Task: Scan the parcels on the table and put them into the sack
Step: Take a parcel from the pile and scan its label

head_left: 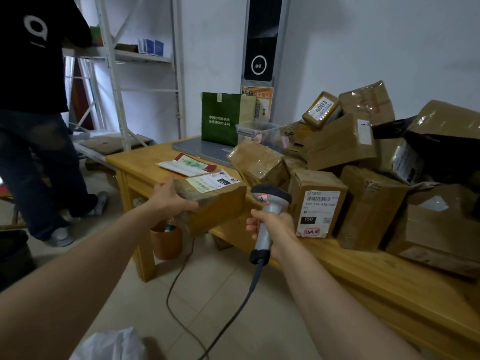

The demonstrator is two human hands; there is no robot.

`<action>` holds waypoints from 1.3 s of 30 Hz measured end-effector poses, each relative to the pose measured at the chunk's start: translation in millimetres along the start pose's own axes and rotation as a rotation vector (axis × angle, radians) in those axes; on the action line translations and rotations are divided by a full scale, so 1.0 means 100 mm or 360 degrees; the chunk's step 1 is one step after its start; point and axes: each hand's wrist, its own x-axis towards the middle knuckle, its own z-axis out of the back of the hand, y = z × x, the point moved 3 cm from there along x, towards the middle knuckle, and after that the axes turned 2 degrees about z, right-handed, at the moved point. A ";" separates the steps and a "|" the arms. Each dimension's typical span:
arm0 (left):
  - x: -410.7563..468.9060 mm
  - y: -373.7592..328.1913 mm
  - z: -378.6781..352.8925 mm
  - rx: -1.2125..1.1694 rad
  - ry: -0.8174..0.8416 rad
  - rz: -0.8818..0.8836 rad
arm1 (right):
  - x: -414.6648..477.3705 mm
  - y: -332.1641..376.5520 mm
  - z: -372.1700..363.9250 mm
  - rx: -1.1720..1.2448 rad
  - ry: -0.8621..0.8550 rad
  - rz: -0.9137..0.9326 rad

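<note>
Head view: two bare forearms reach in from the bottom of the frame toward a wooden tabletop [145, 159] at mid-frame.
Left hand [172, 201]: grips the left end of a brown cardboard parcel [215, 206], thumb on top, fingers curled beneath.
Parcel position: centre of frame, roughly level, at the near edge of the tabletop. Cannot tell whether its far side rests on the wood. White shipping label [213, 181] faces up.
Right hand [275, 229]: fingers wrapped round the handle of a grey scanner [270, 203], lower centre-right.
Scanner: dark head, handle upright, nose turned left toward the held parcel, just beside its right end and apart from it.
Cable [181, 294]: drops from the handle base and loops over the tiled floor to the bottom edge.
Pile of parcels [363, 152]: right half of frame, cardboard boxes heaped on the tabletop, several tilted. A front box [317, 203] stands upright, its label reading 150.
Far end of tabletop: closed laptop [200, 149], green paper bag [220, 118] upright behind it, clear tub [257, 131] to the right, envelope [187, 165] lying flat near the held parcel.
Under tabletop: orange bin [166, 242] with a bottle [170, 224] in it.
Lower left: crumpled white plastic [111, 344] at the bottom edge. Cannot tell whether it is the sack.
Upper left: second person [31, 100] in dark clothes, standing by white metal shelving [145, 55].
</note>
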 end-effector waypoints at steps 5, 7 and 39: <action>-0.10 0.12 0.09 0.0041 0.0067 0.0003 | 0.00 -0.11 -0.06 -0.0022 -0.0022 -0.0035; -0.11 0.15 0.11 0.0073 0.0128 -0.0023 | -0.01 -0.13 -0.07 -0.0028 -0.0054 -0.0004; -0.40 0.45 0.03 -0.1225 0.0375 0.0302 | -0.30 -0.48 -0.18 0.0210 -0.0031 0.0096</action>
